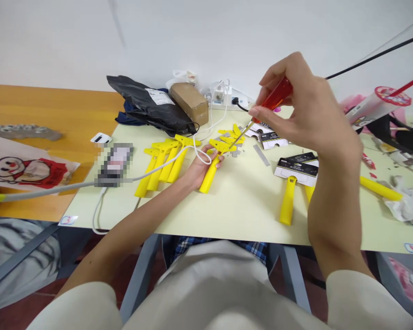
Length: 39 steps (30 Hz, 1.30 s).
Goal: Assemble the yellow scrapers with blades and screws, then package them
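My left hand [203, 168] is closed around a yellow scraper handle [209, 178] near the middle of the table, its flat head pointing away from me. My right hand [296, 101], raised above and to the right, grips a screwdriver [277, 97] with a clear red handle. The screwdriver's thin shaft slants down left, and its tip is at the scraper's head. Just beyond lie loose yellow head pieces [234, 133] among grey metal plates. Left of my left hand, several yellow scraper handles [161, 160] lie side by side.
Scrapers with black-and-white card sleeves [296, 168] lie at right. A metal blade [261, 155] rests mid-table. A white cable [172, 160] crosses the left handles near a blurred phone [115, 162]. A black plastic bag [151, 105] and cardboard box [191, 101] stand behind. A cup [378, 105] is far right.
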### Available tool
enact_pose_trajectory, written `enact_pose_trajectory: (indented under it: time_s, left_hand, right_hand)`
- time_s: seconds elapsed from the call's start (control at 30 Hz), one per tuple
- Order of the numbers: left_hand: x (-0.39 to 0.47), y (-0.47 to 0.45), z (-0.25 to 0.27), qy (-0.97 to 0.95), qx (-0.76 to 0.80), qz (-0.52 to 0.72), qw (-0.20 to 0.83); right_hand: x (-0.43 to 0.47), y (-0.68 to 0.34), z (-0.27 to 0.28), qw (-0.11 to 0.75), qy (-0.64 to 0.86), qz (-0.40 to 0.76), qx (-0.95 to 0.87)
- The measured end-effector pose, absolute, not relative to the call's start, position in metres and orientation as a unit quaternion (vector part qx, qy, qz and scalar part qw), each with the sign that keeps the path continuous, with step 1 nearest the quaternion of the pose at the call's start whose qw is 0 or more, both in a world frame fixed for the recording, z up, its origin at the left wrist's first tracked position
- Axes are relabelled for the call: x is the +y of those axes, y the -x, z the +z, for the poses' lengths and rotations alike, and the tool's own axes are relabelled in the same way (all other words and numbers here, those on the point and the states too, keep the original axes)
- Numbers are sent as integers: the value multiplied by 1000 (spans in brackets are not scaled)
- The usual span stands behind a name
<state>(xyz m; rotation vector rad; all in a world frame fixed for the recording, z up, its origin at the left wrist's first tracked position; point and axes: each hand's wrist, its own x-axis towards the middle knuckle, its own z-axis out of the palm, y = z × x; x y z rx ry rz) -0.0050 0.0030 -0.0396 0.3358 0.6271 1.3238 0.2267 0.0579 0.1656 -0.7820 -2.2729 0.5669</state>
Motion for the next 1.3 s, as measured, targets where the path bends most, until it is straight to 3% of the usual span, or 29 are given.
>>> enact_pose_trajectory:
  time_s: [0.1, 0.3, 0.43, 0.6, 0.77, 0.93, 1.3]
  left_hand:
    - [4, 5, -39, -150, 286, 607, 726]
    - [4, 4, -39, -148, 287, 609, 725]
    - [3, 4, -38, -140, 280, 616, 722]
    - [2, 4, -38, -151, 292, 603, 727]
    - [4, 6, -39, -138, 286, 613, 723]
    - [3, 5, -38, -145, 285, 610, 725]
    - [4, 5, -38, -149, 288, 611, 722]
  right_hand:
    - [57, -227, 167, 303, 268, 256, -878]
    - [55, -226, 169, 320, 299, 207, -875]
    - [53, -227, 171, 285, 253, 256, -888]
    - [55, -227, 169, 315, 314, 180, -877]
    - [58, -229, 169, 294, 267, 248, -884]
    - [56, -228, 168, 315, 302, 195, -878]
    - [53, -224, 169, 298, 283, 204, -889]
